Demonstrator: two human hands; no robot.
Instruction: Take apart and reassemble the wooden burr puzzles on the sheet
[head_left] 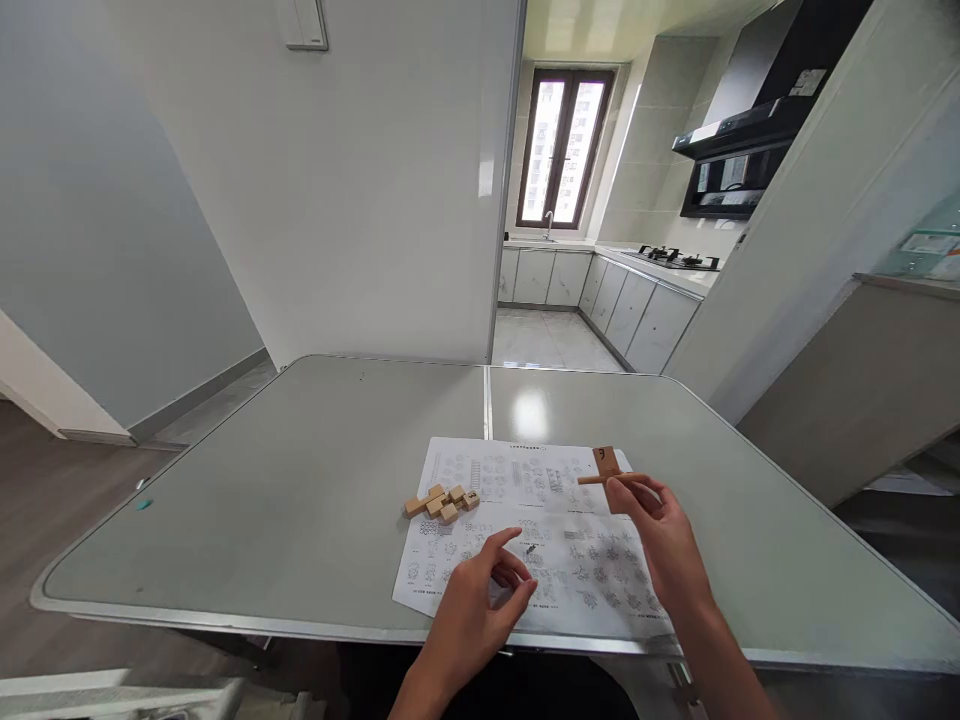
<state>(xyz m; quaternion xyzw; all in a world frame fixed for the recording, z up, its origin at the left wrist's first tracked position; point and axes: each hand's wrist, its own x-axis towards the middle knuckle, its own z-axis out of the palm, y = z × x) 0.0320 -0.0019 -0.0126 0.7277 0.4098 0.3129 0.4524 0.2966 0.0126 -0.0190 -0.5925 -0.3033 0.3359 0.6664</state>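
Note:
A thin wooden stick (596,480) is pinched between the thumb and fingers of my right hand (660,535), over the right part of a printed sheet (510,600). Just behind the stick shows a flat brown piece (604,459) with a dark mark on it; whether it touches my hand I cannot tell. My left hand (484,605) hovers above the sheet's near edge, fingers curved and apart, holding nothing. A small dark thing (531,548) lies on the paper beside its fingertips. Several small wooden blocks (448,512) sit clustered at the sheet's left side.
The sheet lies on a pale green table (262,500) with a metal rim and a seam (487,400) across its far half. A small teal scrap (144,505) is near the left edge. Beyond the table stand a white wall panel (375,200) and a kitchen doorway.

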